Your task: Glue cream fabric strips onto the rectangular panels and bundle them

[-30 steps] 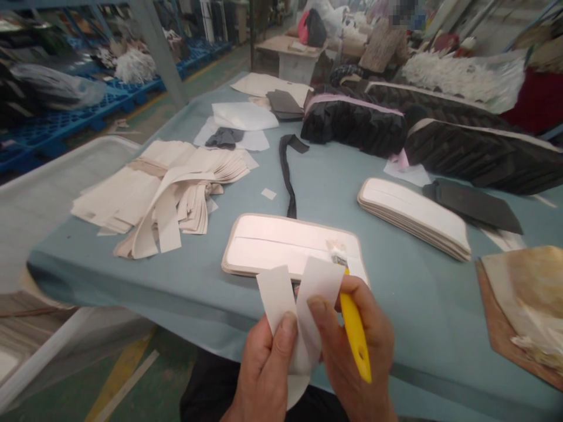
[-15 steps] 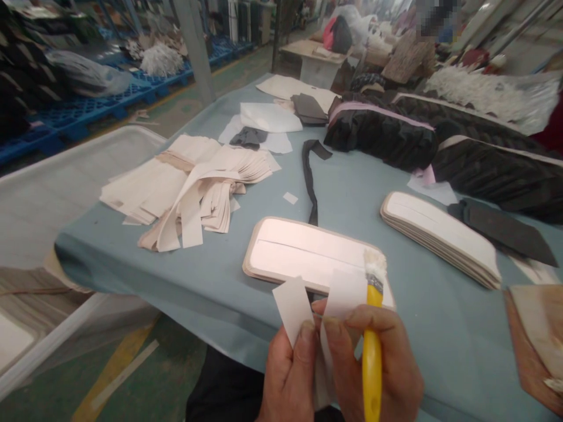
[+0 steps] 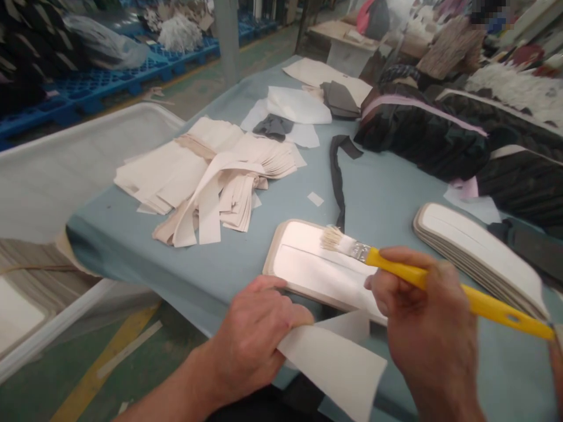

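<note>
Fingers of the left hand (image 3: 253, 337) are pinching the white strip (image 3: 336, 366) clear at 6 o'clock, while fingers of the right hand (image 3: 428, 334) are gripping the yellow brush (image 3: 440, 286), bristles reaching onto the panel stack (image 3: 308, 275).

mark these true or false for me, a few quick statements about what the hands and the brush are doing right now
1. The right hand holds a yellow-handled brush. True.
2. The brush's bristles are dipped in a glue pot. False: they are over the near end of the white pad stack at the table edge.
3. The left hand grips a white strip. True.
4. The black strip is held in the left hand. False: it lies on the table, beyond the white pad stack, with no hand on it.
</note>
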{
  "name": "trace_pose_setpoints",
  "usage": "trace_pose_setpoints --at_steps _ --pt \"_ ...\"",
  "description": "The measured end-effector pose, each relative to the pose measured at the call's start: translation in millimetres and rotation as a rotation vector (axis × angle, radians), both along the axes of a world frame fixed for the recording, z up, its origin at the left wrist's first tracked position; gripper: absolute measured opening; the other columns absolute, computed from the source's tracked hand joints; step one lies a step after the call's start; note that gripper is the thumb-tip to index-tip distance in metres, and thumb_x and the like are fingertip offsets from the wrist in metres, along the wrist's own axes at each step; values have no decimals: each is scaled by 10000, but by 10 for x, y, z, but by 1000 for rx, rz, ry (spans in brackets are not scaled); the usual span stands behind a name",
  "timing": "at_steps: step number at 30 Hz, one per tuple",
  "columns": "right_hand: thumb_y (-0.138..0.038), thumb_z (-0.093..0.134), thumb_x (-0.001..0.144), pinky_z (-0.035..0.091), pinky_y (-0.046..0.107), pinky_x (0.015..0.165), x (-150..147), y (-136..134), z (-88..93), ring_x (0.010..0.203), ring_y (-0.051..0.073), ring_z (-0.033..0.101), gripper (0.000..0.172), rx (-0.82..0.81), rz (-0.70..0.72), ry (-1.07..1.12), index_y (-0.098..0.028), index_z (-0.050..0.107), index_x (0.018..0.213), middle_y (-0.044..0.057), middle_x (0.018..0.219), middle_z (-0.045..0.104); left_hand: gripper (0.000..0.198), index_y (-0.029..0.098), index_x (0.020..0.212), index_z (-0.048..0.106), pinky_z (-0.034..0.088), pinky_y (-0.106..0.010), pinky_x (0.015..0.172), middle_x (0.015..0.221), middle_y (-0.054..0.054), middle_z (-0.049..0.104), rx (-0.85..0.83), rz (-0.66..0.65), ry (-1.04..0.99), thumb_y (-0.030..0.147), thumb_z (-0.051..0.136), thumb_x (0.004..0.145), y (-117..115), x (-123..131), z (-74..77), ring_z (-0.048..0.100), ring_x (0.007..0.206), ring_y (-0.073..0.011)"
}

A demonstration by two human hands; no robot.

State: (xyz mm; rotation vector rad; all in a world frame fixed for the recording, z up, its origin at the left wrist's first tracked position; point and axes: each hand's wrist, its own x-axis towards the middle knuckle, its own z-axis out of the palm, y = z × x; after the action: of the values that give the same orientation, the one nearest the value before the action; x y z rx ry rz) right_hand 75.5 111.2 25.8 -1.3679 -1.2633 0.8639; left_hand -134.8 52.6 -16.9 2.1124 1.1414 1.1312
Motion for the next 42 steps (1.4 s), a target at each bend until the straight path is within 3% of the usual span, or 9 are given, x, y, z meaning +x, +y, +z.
trace_pose_setpoints --at_steps 3,8,12,15,22,33,38,42 --pt "-541 511 1031 470 364 710 -124 106 -115 478 149 444 412 -86 36 73 -204 723 925 -76 479 416 338 189 1009 709 547 -398 1081 814 -58 802 3 -22 4 23 441 888 135 52 -39 726 690 -177" --pt "-619 593 984 316 332 596 -215 178 -186 535 153 417 460 -175 51 6 -196 759 912 -44 548 452 326 195 1055 626 599 -374 1052 826 -29 793 85 57 -51 3 436 872 184 142 -298 753 717 -155" --pt "-610 583 1004 319 319 592 -324 172 -197 550 153 445 439 -232 91 -1 -208 735 913 -43 559 466 278 199 1065 562 627 -331 1006 762 14 744 158 132 -105 20 449 885 176 176 -419 726 666 -119" --pt "-550 581 1020 338 310 600 -448 140 -192 555 143 472 383 -245 86 -39 -217 729 902 -47 573 492 219 203 1058 548 624 -302 1002 758 20 736 137 146 -124 65 442 926 191 181 -429 721 656 -106" --pt "-429 555 1057 386 303 587 -595 89 -161 557 123 491 334 -103 46 -232 -210 722 867 -50 598 516 240 199 1068 558 618 -303 1018 750 20 733 106 137 -147 58 445 912 197 173 -445 722 651 -105" --pt "-464 549 1065 453 341 729 -364 173 -106 704 165 596 355 -103 185 -399 -232 760 899 -21 679 569 253 194 1066 569 646 -315 965 797 5 778 164 141 -103 38 468 894 231 165 -444 759 698 -124" --pt "-464 548 1063 445 344 680 -187 197 -102 699 179 606 357 -25 211 -507 -236 775 910 3 717 624 225 192 1065 575 649 -310 974 806 4 785 187 155 -50 37 480 933 232 162 -412 767 717 -125" --pt "-394 528 1074 444 309 637 -34 229 -57 608 145 560 350 46 228 -567 -242 761 862 -31 625 578 242 208 1086 581 654 -320 982 840 4 796 176 140 12 39 480 945 227 137 -392 782 773 -145"
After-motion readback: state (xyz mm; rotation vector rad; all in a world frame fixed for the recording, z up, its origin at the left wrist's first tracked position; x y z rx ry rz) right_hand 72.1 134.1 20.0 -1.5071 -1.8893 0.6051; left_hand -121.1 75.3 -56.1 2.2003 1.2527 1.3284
